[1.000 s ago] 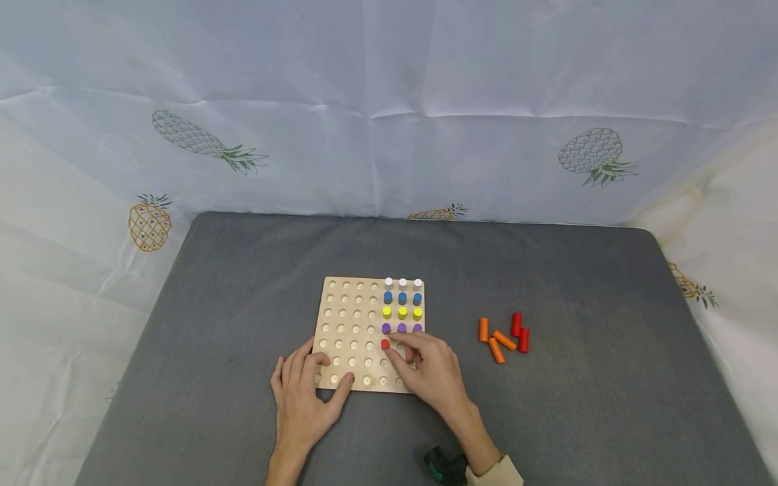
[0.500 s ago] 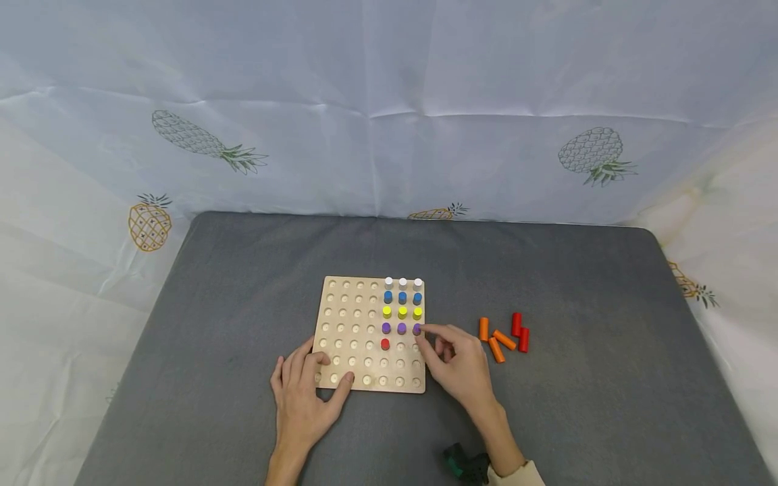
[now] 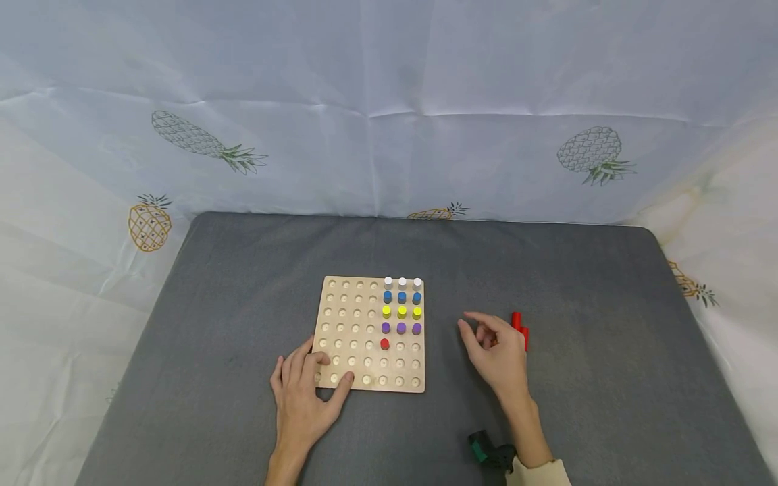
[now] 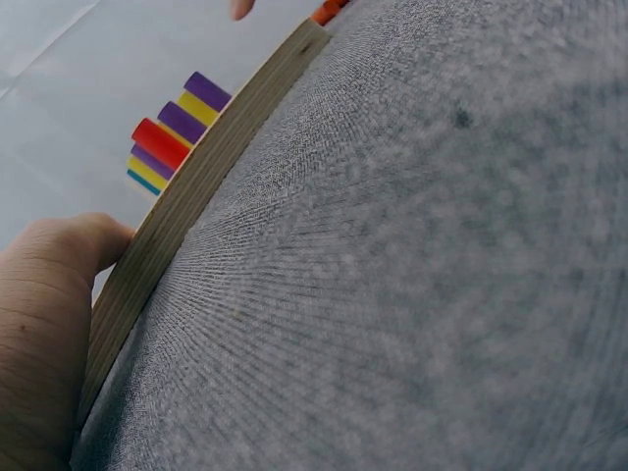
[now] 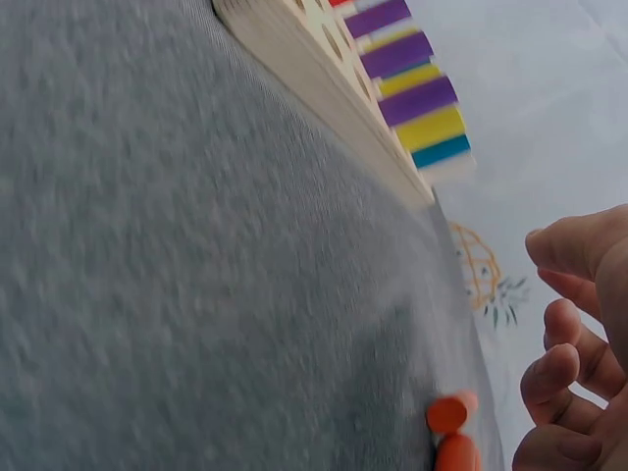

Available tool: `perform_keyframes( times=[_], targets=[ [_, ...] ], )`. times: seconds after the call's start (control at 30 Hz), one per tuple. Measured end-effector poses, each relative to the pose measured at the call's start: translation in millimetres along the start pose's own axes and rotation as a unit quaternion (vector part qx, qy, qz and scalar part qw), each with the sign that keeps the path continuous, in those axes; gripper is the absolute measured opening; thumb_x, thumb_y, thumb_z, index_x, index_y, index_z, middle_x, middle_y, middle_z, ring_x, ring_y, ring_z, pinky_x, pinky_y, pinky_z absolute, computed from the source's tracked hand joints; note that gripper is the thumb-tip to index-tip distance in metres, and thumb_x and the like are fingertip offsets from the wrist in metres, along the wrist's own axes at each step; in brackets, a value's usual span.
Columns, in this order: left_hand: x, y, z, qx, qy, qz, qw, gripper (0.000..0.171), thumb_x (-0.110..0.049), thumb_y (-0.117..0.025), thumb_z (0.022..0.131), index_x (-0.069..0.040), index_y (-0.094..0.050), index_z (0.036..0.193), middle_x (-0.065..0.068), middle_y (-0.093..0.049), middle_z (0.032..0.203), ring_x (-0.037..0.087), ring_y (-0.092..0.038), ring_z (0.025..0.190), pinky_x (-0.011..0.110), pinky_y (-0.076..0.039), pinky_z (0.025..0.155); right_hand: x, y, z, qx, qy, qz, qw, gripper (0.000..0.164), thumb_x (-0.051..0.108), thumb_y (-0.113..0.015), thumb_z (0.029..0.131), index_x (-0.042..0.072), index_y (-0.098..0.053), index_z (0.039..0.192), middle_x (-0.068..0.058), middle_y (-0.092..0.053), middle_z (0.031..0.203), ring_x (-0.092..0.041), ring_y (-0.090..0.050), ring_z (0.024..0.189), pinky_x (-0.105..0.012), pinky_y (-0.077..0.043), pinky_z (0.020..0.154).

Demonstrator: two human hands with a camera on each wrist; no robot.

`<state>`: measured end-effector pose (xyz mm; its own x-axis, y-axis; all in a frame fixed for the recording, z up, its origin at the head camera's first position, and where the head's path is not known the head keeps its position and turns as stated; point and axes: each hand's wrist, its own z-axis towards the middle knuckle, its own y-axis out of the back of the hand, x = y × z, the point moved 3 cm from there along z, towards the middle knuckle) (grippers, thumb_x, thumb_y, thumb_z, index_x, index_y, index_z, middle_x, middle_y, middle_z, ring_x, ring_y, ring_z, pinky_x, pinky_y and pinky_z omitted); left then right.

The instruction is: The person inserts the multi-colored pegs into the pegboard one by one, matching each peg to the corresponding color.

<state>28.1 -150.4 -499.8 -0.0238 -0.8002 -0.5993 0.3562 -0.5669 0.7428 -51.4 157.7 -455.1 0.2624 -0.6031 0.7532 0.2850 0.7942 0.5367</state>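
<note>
A square wooden peg board (image 3: 346, 337) lies on the grey table. Rows of white, blue, yellow and purple pegs (image 3: 401, 329) stand in its right part, three of each colour, with one red peg (image 3: 385, 344) below them. My left hand (image 3: 300, 391) rests on the board's near left corner, thumb and forefinger on its top. To the right of the board, my right hand (image 3: 495, 351) hovers with thumb and forefinger apart and nothing between them. Orange pegs (image 5: 447, 414) lie beneath it, mostly hidden in the head view. Two loose red pegs (image 3: 516, 320) lie just past its knuckles.
A grey cloth covers the table (image 3: 608, 378). Behind it hangs a pale curtain (image 3: 377, 155) with printed pineapples. A black and green device (image 3: 491, 452) sits at my right wrist, beside a cream sleeve (image 3: 537, 474).
My right hand has let go of the red peg, which stands in the board, and has moved right, over the loose orange pegs. My left hand stays in place.
</note>
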Motion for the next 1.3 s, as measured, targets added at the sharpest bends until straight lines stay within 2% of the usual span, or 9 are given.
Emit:
perform_keyframes(
  times=[0.23, 0.33, 0.67, 0.93, 1.3],
  targets=[
    [-0.4, 0.4, -0.2, 0.000, -0.001, 0.000, 1.0000, 0.038, -0.035, -0.084, 0.077, -0.013, -0.059, 0.094, 0.021, -0.059, 0.142, 0.038, -0.049, 0.131, 0.072, -0.020, 0.111, -14.4, 13.6, 1.6, -0.026, -0.034, -0.008, 0.999, 0.014, 0.002, -0.081, 0.083, 0.001, -0.079, 0.097, 0.002, -0.051, 0.058, 0.002, -0.035, 0.048, -0.015, -0.032, 0.045],
    [-0.8, 0.7, 0.0, -0.001, -0.001, 0.000, 1.0000, 0.037, -0.034, -0.085, 0.076, -0.014, -0.059, 0.094, 0.021, -0.059, 0.141, 0.038, -0.050, 0.131, 0.072, -0.020, 0.111, -19.5, 19.2, 2.2, -0.041, -0.047, -0.020, 0.998, 0.013, 0.003, -0.080, 0.084, 0.001, -0.080, 0.097, 0.000, -0.051, 0.059, 0.002, -0.035, 0.047, -0.011, -0.033, 0.051],
    [-1.1, 0.3, 0.4, 0.002, 0.004, 0.000, 1.0000, 0.037, -0.035, -0.084, 0.077, -0.013, -0.059, 0.094, 0.021, -0.059, 0.142, 0.038, -0.050, 0.130, 0.073, -0.020, 0.111, -34.4, 35.1, 3.5, -0.086, -0.059, -0.038, 0.994, 0.009, 0.003, -0.079, 0.086, 0.000, -0.080, 0.094, -0.005, -0.055, 0.063, 0.004, -0.038, 0.052, -0.011, -0.034, 0.049],
    [-1.0, 0.4, 0.4, 0.009, 0.010, 0.000, 0.9999, 0.039, -0.037, -0.085, 0.076, -0.014, -0.059, 0.094, 0.021, -0.059, 0.141, 0.037, -0.049, 0.131, 0.073, -0.019, 0.112, -46.2, 39.3, 3.1, -0.090, -0.102, -0.070, 0.988, 0.011, 0.007, -0.079, 0.087, 0.000, -0.079, 0.095, -0.006, -0.056, 0.064, 0.006, -0.039, 0.052, -0.011, -0.033, 0.050],
    [-0.3, 0.5, 0.3, 0.005, 0.006, 0.001, 1.0000, 0.038, -0.035, -0.085, 0.076, -0.014, -0.059, 0.094, 0.021, -0.059, 0.141, 0.038, -0.049, 0.131, 0.073, -0.020, 0.111, -51.4, 41.4, 1.4, -0.093, -0.153, -0.133, 0.975, 0.017, 0.019, -0.082, 0.086, 0.005, -0.080, 0.095, -0.008, -0.058, 0.070, 0.009, -0.037, 0.055, -0.015, -0.030, 0.046]
  ],
)
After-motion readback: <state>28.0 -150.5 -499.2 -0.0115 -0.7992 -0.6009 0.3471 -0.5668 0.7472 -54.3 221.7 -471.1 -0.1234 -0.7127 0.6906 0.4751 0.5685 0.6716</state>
